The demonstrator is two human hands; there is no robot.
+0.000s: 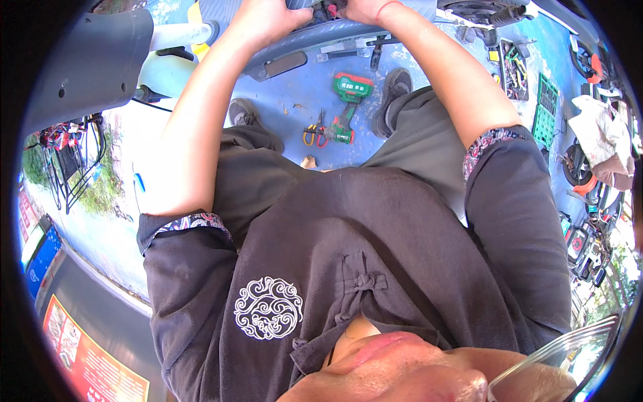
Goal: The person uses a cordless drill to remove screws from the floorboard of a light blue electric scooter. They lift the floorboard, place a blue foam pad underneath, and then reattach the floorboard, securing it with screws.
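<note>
At the top centre of the frame both hands close on a dark part with red wiring (321, 8) atop the grey scooter body (348, 30); left hand (264, 20) clenched beside it, right hand (365, 10) gripping its other side, equally near; green power drill (347, 100) lies below on the blue floor (295, 87).

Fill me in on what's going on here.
A person in a dark shirt stands over a grey scooter body with both arms stretched out. The left hand and right hand both grip parts at its top edge, among red wiring; the exact part is cut off. On the blue floor between the feet lie a green cordless drill and pliers.
</note>
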